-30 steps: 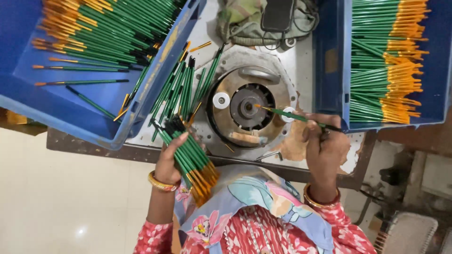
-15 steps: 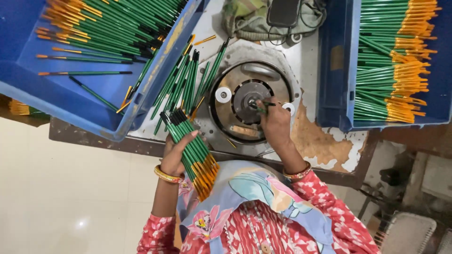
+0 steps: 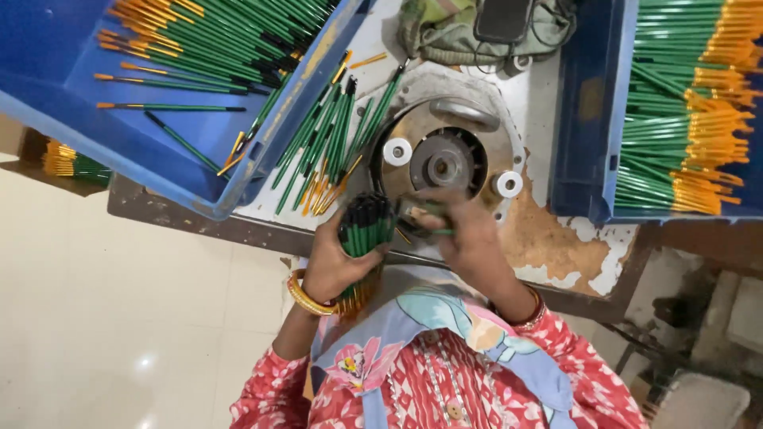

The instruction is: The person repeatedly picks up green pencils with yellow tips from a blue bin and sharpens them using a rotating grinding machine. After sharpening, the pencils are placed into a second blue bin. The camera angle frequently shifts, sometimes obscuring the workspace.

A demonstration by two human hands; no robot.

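Note:
My left hand (image 3: pixel 338 258) grips a thick bundle of green pencils (image 3: pixel 364 230) with orange ends, held upright at the table's near edge. My right hand (image 3: pixel 465 234) is beside the bundle's top, fingers closed on a single green pencil (image 3: pixel 433 230) drawn from it. Just beyond both hands sits a round metal machine disc (image 3: pixel 442 163) with two white rollers. Loose green pencils (image 3: pixel 326 147) lie on the table left of the disc.
A blue crate (image 3: pixel 143 147) with several green pencils tilts at the left. A second blue crate (image 3: pixel 592 119) full of pencils stands at the right. A cloth with a dark phone (image 3: pixel 502 20) lies at the back. The tabletop edge (image 3: pixel 556 270) is chipped.
My right hand has left the machine disc and come back to the bundle, taking hold of a pencil. My left hand raised the bundle closer to the disc.

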